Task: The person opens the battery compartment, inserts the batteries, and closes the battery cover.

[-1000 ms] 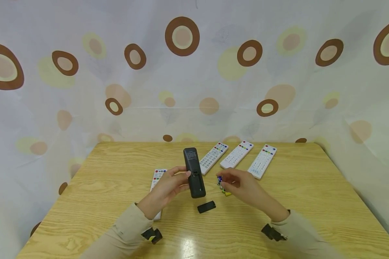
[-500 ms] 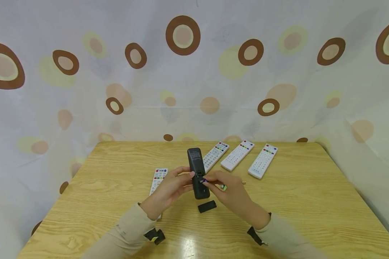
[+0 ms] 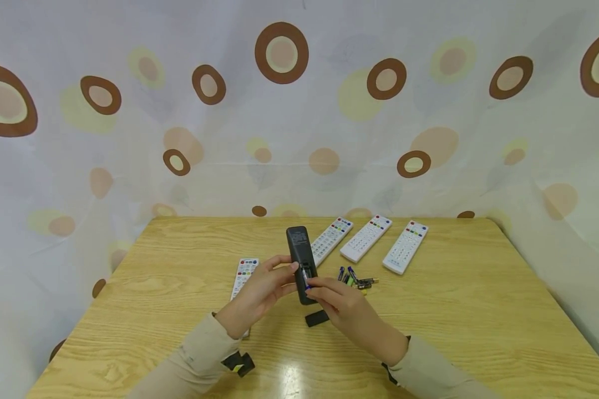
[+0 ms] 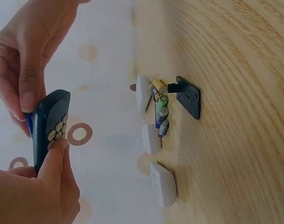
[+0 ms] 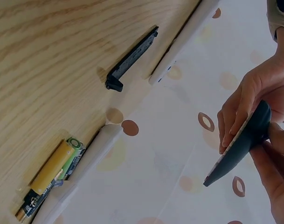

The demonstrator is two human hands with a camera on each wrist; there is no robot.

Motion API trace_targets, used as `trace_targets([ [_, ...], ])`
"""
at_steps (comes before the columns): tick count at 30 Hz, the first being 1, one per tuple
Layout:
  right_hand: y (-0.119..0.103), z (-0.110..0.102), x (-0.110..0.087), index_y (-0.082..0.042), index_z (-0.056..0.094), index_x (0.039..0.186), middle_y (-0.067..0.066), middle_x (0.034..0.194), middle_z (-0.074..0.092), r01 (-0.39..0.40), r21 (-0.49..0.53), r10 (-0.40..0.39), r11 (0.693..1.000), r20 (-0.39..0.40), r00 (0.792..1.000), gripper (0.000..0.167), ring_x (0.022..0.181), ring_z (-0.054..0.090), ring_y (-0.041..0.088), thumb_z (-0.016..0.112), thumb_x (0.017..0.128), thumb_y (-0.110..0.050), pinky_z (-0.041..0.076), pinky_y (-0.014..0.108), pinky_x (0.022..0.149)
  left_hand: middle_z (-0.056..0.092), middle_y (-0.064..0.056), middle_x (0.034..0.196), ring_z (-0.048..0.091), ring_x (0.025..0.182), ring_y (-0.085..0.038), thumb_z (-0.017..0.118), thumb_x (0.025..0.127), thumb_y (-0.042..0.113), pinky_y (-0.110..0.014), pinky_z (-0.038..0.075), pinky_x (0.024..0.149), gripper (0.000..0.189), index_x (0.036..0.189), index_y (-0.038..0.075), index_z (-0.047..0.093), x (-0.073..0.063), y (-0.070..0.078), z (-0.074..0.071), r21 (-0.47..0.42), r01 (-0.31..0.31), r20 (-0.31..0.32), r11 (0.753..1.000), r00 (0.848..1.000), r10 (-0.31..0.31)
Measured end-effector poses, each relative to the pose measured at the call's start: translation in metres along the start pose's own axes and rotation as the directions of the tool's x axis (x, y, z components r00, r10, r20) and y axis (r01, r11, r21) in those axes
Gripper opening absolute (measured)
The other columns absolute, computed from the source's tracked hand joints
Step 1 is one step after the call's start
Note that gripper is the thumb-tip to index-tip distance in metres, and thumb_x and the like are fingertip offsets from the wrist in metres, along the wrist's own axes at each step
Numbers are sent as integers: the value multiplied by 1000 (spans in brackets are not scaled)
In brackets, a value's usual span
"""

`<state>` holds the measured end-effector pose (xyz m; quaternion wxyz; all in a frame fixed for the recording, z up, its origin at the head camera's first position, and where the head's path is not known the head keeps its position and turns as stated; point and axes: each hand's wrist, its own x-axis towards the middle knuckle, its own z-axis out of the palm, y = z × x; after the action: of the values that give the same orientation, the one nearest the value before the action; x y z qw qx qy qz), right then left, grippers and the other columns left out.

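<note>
My left hand [image 3: 259, 288] holds a black remote control [image 3: 298, 239] above the table, its back turned up and the battery compartment uncovered. Its fingers press on the button side in the left wrist view. A silver-and-blue battery [image 3: 306, 274] lies at the compartment, and the fingertips of my right hand [image 3: 351, 310] pinch its blue end. In the left wrist view the battery's blue end [image 4: 29, 122] shows between the right thumb and the remote. The right wrist view hides the battery behind the remote [image 5: 242, 142]. The black battery cover [image 3: 316, 318] lies on the table below.
Several loose batteries [image 3: 363, 282] lie in a pile right of the remote. Behind them are three white remotes, one of them a white remote [image 3: 405, 246] at the right. Another white remote [image 3: 244, 271] lies partly under my left arm. A patterned curtain [image 3: 299, 122] hangs behind the table.
My right hand has come left from the battery pile to the remote, bringing a battery, which now lies along the compartment. My left hand has shifted slightly right with the remote.
</note>
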<state>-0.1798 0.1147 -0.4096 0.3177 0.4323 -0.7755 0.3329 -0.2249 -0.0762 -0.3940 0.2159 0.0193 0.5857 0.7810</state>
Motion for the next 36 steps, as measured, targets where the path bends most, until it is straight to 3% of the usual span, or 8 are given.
trace_targets([
  [4,3,4,0,-2,69,97,10,104,67,-88,30,89,996,-44,995,33,93,64,23,80,68,11,55,25,81,56,-24,122,64,96,-18,52,99,6,-38,51,94,36,132,-5,44,0,0,-1,4,-13,16,1000,1000,13],
  [7,4,3,2,-3,66,105,8,107,66,-278,77,281,958,-38,959,40,97,61,23,83,69,-2,54,32,81,58,-22,120,65,97,-19,53,99,6,-39,51,95,37,133,-5,44,-1,0,-1,2,-15,17,1000,1000,14],
  [10,5,-1,7,-1,62,116,11,113,64,-541,184,539,821,65,840,50,103,61,26,84,72,-11,54,37,84,59,-22,121,64,97,-19,54,98,6,-37,52,92,37,133,-4,45,-2,0,-1,9,-17,15,1000,1000,17],
  [14,10,-5,11,3,58,125,16,116,63,-766,351,731,539,256,632,54,100,64,29,81,78,-11,56,34,84,61,-20,116,64,96,-19,53,98,5,-36,53,90,34,129,-5,46,0,-1,0,22,-40,14,999,999,39],
  [16,13,-5,11,5,58,124,17,112,64,-808,388,761,445,313,569,52,96,65,26,79,80,-10,56,29,81,62,-17,110,64,94,-18,53,98,5,-36,54,90,32,127,-6,47,1,-2,1,31,-48,18,998,999,48],
  [18,15,-5,12,7,58,123,17,109,64,-829,399,772,393,346,533,50,92,65,24,78,81,-10,56,29,78,64,-15,105,65,92,-18,53,98,5,-35,54,88,31,126,-7,47,1,-3,3,41,-55,17,998,998,55],
  [25,24,-10,12,5,60,118,14,102,66,-834,368,746,411,390,540,43,90,64,22,77,83,-14,56,31,78,62,-17,109,65,93,-19,52,98,4,-32,55,86,31,127,-5,48,3,-3,7,23,-24,-11,999,1000,25],
  [36,59,-36,-5,2,66,115,15,107,68,-770,184,686,611,363,631,30,96,65,29,59,97,-21,56,39,81,61,-16,114,63,94,-17,53,98,5,-36,53,90,32,129,-4,48,5,-4,4,14,17,-39,1000,999,-17],
])
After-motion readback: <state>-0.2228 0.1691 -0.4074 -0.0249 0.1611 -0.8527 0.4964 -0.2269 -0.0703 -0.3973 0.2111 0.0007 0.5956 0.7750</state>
